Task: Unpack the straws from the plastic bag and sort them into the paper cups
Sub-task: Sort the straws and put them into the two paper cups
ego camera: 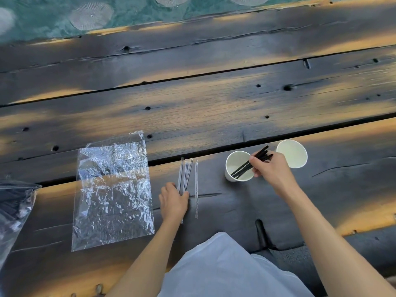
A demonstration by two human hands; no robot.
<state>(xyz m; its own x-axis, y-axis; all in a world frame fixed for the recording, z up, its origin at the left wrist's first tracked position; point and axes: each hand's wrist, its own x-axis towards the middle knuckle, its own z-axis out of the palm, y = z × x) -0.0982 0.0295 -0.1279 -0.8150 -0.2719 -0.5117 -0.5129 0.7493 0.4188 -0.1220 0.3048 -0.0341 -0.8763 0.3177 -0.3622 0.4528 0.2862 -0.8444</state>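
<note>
Two white paper cups stand on the dark wooden table: a near cup (230,176) and a far cup (292,153) to its right. My right hand (271,169) grips a bundle of black straws (246,166), whose lower ends sit inside the near cup. Several clear-wrapped straws (186,172) lie side by side on the table left of the cups, one wrapped straw (196,189) slightly apart. My left hand (172,200) rests on the lower ends of the wrapped group, fingers closing on them. An empty, crinkled clear plastic bag (113,194) lies flat further left.
A second plastic bag (15,209) with dark contents lies at the left edge. Wide gaps run between the table planks (214,99). My light-clothed lap (225,271) is at the table's near edge. A teal patterned floor (64,16) shows beyond the far edge.
</note>
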